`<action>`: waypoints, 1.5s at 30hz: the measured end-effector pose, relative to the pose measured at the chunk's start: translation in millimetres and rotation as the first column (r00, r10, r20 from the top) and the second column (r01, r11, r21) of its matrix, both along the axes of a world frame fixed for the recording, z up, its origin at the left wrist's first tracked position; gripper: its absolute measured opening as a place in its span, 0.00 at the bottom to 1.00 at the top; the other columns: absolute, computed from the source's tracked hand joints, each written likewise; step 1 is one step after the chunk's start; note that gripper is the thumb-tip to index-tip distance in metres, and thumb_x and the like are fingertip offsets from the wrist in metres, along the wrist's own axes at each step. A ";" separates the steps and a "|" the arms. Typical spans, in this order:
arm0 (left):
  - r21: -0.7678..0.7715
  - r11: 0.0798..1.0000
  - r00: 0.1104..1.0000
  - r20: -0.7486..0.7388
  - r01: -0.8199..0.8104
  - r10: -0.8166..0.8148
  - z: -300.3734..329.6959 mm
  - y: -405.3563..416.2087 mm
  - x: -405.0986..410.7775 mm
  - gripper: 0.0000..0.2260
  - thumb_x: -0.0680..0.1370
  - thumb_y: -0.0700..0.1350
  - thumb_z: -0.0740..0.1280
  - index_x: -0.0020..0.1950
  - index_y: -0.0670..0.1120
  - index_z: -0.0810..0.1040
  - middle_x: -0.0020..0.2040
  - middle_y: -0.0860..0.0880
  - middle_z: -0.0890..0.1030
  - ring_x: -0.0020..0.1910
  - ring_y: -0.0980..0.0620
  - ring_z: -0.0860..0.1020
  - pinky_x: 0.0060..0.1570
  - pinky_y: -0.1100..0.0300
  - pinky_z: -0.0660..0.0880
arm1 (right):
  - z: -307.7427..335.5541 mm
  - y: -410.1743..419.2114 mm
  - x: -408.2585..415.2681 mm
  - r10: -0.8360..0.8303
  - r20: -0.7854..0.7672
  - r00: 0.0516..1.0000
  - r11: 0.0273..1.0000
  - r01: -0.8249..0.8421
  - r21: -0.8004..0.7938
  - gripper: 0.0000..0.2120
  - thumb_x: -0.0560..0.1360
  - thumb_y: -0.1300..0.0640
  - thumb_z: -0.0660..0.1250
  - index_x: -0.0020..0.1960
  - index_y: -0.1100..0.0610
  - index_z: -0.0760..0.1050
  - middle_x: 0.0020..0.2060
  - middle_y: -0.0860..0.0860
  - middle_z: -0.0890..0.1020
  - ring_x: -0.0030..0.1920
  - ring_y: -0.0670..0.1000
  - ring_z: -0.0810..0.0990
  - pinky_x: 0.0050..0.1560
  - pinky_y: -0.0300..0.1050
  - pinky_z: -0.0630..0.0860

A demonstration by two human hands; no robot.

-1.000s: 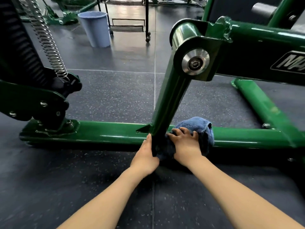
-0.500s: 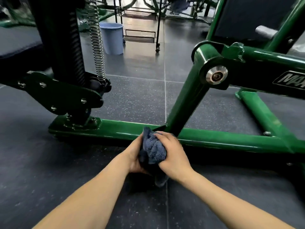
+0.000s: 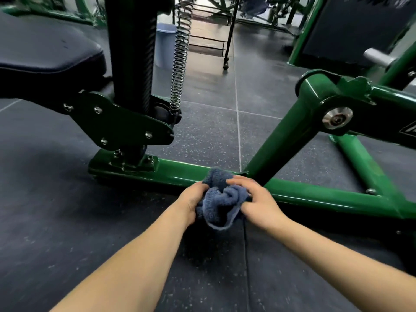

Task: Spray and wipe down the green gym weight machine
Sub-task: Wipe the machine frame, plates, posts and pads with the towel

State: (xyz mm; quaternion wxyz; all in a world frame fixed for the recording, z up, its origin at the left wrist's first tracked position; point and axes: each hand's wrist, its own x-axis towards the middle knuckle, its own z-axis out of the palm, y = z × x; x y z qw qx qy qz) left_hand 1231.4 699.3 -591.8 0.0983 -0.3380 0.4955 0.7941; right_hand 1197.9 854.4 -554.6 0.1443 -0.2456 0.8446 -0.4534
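Wipe step rn imo, no spray bottle in sight. Both hands bunch the blue cloth (image 3: 221, 197) just in front of the machine's green base bar (image 3: 180, 173), by the angled post (image 3: 281, 145). Left hand (image 3: 191, 202) grips one side, right hand (image 3: 258, 203) pinches the other. Next prob: refold to a clean face, then press it on the bar & drag along

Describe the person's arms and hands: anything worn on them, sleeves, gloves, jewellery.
Both forearms are bare as far as the frame shows: no sleeves in view. The left hand and the right hand wear no gloves. No watch, bracelet or ring shows. The fingernails look short and unpainted, though the picture is slightly blurred.
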 end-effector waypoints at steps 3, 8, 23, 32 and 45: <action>-0.042 0.998 0.997 -0.057 -0.051 0.049 11.5 -7.2 -4.9 0.13 0.80 0.36 0.55 0.39 0.44 0.72 0.22 0.49 0.75 0.23 0.51 0.73 0.30 0.61 0.71 | 12.0 -1.8 -22.3 -0.210 0.083 0.974 0.949 0.183 0.256 0.15 0.76 0.64 0.62 0.61 0.56 0.77 0.49 0.49 0.80 0.50 0.48 0.76 0.53 0.38 0.71; -0.021 0.993 0.993 -0.014 0.118 -0.118 8.5 -0.4 -10.2 0.13 0.78 0.36 0.55 0.43 0.44 0.78 0.35 0.43 0.80 0.33 0.46 0.77 0.38 0.56 0.74 | 0.6 -13.0 -28.7 -0.305 0.215 0.928 0.952 0.288 0.108 0.16 0.75 0.46 0.69 0.54 0.58 0.79 0.46 0.48 0.83 0.48 0.49 0.80 0.51 0.46 0.76; -0.824 0.565 0.998 -0.064 -0.039 -0.024 -52.0 41.1 -60.2 0.09 0.74 0.43 0.67 0.53 0.50 0.71 0.46 0.50 0.78 0.46 0.47 0.76 0.43 0.56 0.70 | -75.3 -19.1 -56.1 -0.031 -0.569 0.822 0.854 0.318 0.411 0.14 0.66 0.60 0.72 0.50 0.62 0.74 0.49 0.59 0.77 0.33 0.60 0.79 0.23 0.45 0.70; -0.925 0.380 0.999 -0.007 0.010 -0.044 -60.6 14.8 -72.7 0.06 0.74 0.41 0.66 0.39 0.48 0.72 0.38 0.50 0.78 0.40 0.46 0.76 0.36 0.57 0.70 | -99.5 -38.1 -54.2 0.100 -0.369 0.924 0.776 0.159 0.610 0.23 0.81 0.60 0.53 0.76 0.61 0.58 0.77 0.57 0.57 0.74 0.56 0.62 0.71 0.43 0.59; -0.927 0.374 1.000 0.018 0.019 -0.009 -55.1 21.9 -68.2 0.05 0.75 0.42 0.64 0.41 0.50 0.71 0.41 0.50 0.80 0.45 0.44 0.77 0.39 0.56 0.68 | -95.5 -33.0 -52.6 0.245 -0.483 0.841 0.702 0.190 0.686 0.09 0.71 0.65 0.62 0.50 0.60 0.77 0.57 0.60 0.80 0.44 0.56 0.81 0.32 0.44 0.76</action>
